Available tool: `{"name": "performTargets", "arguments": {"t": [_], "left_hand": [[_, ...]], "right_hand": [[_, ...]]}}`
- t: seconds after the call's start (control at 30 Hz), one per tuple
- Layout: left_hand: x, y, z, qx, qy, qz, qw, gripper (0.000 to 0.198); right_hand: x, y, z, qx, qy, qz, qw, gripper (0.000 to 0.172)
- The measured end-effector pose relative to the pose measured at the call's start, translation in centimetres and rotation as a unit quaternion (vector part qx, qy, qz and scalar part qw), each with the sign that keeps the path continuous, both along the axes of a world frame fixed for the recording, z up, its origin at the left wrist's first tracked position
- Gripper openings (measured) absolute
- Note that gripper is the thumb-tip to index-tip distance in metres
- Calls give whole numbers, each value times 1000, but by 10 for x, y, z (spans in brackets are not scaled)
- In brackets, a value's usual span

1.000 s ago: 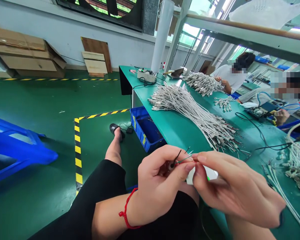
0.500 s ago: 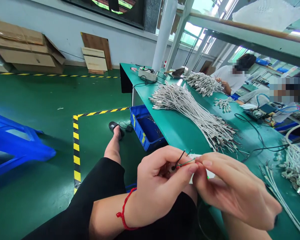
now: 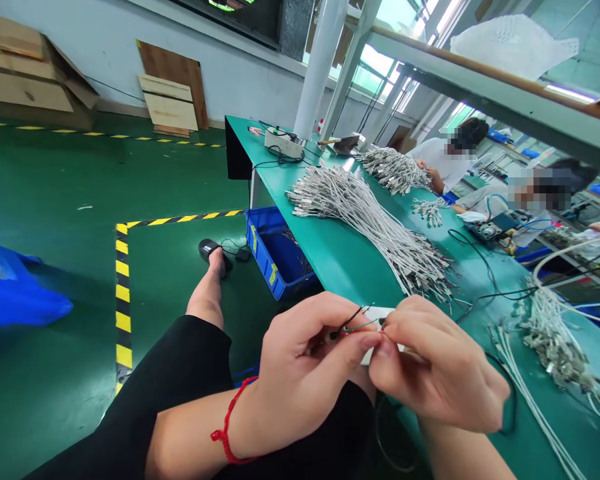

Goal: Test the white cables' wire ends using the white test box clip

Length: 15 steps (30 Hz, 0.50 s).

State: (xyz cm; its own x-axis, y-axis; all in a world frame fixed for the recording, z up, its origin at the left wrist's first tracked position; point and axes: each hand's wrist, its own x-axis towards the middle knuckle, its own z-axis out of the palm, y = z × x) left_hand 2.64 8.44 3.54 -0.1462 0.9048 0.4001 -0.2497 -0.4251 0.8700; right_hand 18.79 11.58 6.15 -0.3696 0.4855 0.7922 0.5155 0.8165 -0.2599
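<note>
My left hand (image 3: 305, 373) is closed on the end of a cable whose thin black, green and red wires (image 3: 353, 323) stick out between thumb and forefinger. My right hand (image 3: 437, 363) pinches the tips of those wires, and a white piece (image 3: 377, 313) shows behind its fingers. Both hands hover over my lap at the near edge of the green table (image 3: 350, 260). A red string bracelet (image 3: 227, 427) circles my left wrist.
A long bundle of grey cables (image 3: 375, 217) lies across the table, with more cable piles at the far end (image 3: 393, 167) and right (image 3: 550, 333). A blue bin (image 3: 275, 250) sits under the table. My foot rests by a pedal (image 3: 210, 250). Two people (image 3: 447, 160) work across the table.
The view has drifted left and down a little. My right fingers have curled in tighter on the wire tips; both hands stay together on the cable end.
</note>
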Motion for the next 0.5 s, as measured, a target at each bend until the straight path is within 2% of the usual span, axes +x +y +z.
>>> {"name": "performTargets", "arguments": {"t": [0.1,0.17,0.23,0.33,0.4,0.43,0.5], "left_hand": [[-1,2,-3,15,24,20,999,6],[0,3,-6,37,31,35,998,9],[0,3,-10,59,33,46,997,14],[-1,4,-14,66,26,59,996,15],[-2,4,-15,51,13,54,997,12],[-3,4,-14,42,4,49,998,11],[-4,3,-13,20,-14,34,999,7]], "right_hand": [[-10,-4,0,-55,70,-18,996,19],[-16,-8,3,-134,89,-34,986,17],[-21,-12,7,-248,124,-20,961,13],[-26,-14,9,-376,207,68,901,23],[-26,-13,7,-385,231,104,887,24],[-26,-12,5,-359,226,105,899,21],[-23,-9,1,-253,187,94,945,9]]}}
